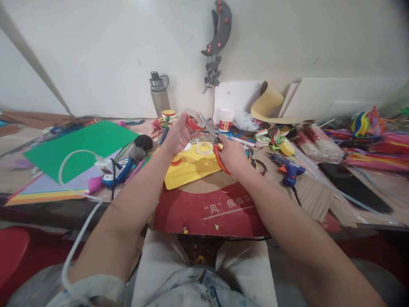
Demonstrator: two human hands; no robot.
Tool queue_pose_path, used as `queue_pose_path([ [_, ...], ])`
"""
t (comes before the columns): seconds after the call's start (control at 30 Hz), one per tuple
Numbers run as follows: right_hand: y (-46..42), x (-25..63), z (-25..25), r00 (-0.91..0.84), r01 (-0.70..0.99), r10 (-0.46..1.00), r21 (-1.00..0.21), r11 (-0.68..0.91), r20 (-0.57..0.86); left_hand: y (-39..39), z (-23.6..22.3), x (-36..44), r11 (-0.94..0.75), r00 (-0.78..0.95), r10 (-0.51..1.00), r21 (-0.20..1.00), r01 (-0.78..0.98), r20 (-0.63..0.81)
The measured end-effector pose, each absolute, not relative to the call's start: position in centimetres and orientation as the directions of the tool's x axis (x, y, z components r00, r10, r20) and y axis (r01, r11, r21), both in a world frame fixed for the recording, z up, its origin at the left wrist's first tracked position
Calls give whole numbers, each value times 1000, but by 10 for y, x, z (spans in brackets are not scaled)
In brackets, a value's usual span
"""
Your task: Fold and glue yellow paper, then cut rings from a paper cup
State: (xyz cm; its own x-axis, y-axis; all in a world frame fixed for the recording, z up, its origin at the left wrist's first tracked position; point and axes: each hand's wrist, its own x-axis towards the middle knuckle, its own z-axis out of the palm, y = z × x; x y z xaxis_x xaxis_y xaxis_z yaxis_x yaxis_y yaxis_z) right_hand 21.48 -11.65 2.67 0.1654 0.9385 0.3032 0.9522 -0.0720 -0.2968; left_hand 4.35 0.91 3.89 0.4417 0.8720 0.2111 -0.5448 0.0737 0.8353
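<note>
My left hand (pixel 179 135) pinches a red-and-white paper ring (pixel 193 121), which looks like a section cut from a paper cup. In my right hand (pixel 232 152) are scissors (pixel 220 158) with orange-red handles, their blades pointing up beside the ring. Whether the blades touch the ring I cannot tell. Below both hands lies a yellow sheet (pixel 188 172), with a pale ring (pixel 204 148) and a small red-and-yellow disc (pixel 176 160) on it. The sheet rests on a red cardboard piece (pixel 191 213) with printed characters.
A white paper cup (pixel 226 120) and a grey bottle (pixel 159 96) stand at the back. To the right lie a blue glue gun (pixel 291 172) and a black phone (pixel 354 187). A green sheet (pixel 83 147) and a white cable (pixel 79 236) are on the left.
</note>
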Motion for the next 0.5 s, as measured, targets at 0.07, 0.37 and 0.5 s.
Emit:
queue_pose_path([
  [0.07,-116,215,27,158,953,941,-296,-66,298,9,39,43,84,443,874,836,-542,199],
  [0.37,-115,215,25,147,939,938,-342,-33,313,8,43,42,120,447,880,839,-531,158],
  [0.5,-116,216,24,133,938,935,-347,-12,327,4,43,43,128,464,876,861,-492,135],
])
